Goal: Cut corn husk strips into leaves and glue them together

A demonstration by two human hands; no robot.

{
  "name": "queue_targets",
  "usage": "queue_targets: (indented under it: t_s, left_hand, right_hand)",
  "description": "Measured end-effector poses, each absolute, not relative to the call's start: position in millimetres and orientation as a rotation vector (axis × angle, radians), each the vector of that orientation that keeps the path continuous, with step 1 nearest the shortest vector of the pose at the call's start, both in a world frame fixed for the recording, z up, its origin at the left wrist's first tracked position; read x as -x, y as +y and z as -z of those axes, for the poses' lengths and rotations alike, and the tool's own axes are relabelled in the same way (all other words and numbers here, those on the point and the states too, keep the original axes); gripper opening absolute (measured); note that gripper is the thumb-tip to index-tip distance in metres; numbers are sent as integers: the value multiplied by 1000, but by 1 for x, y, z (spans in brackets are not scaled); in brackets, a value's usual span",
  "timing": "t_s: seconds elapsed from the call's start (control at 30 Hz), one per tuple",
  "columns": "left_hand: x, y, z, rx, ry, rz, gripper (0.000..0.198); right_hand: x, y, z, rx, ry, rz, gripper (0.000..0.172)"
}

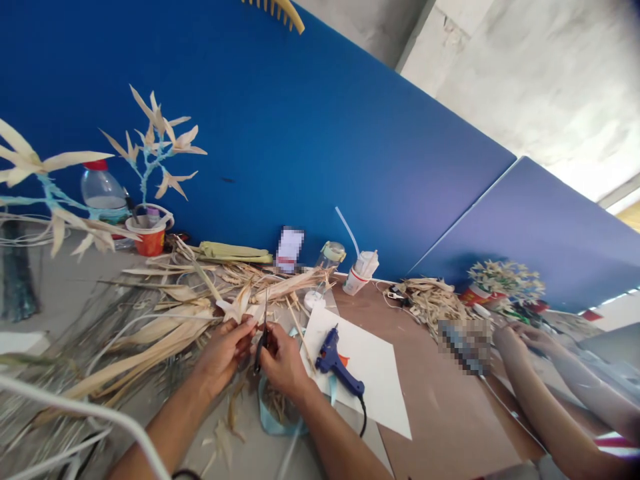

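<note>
My left hand (231,348) is closed on a pale dried husk piece (240,303) with pointed, petal-like ends. Close beside it, my right hand (284,353) grips a pair of scissors (261,347), dark-handled, with the blades pointing up and away from me next to the husk. Whether the blades touch the husk I cannot tell. Long dried husks (155,340) lie heaped to the left of my hands. Below them is a light-blue rimmed container (270,425) with scraps in it. A blue glue gun (335,363) rests on white paper (385,380) to the right.
Husk-flower branches (145,170) rise from a red cup (150,241) at the left, near a plastic bottle (103,190). A phone (289,248), a jar (331,255) and a paper cup (356,281) stand along the blue partition (300,133). At right are a co-worker's arms (530,380).
</note>
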State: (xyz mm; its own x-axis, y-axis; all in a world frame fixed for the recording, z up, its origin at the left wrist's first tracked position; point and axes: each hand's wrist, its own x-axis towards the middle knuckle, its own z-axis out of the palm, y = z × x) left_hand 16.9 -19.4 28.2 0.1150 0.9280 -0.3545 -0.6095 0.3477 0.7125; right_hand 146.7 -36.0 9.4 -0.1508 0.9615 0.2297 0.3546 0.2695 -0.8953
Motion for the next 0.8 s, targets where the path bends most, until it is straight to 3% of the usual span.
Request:
queue_targets:
  t_s: [0.8]
  left_hand:
    - [-20,-20,-22,-437,760,-1128,28]
  right_hand:
    - [-149,-37,-9,1211,-1716,-800,17]
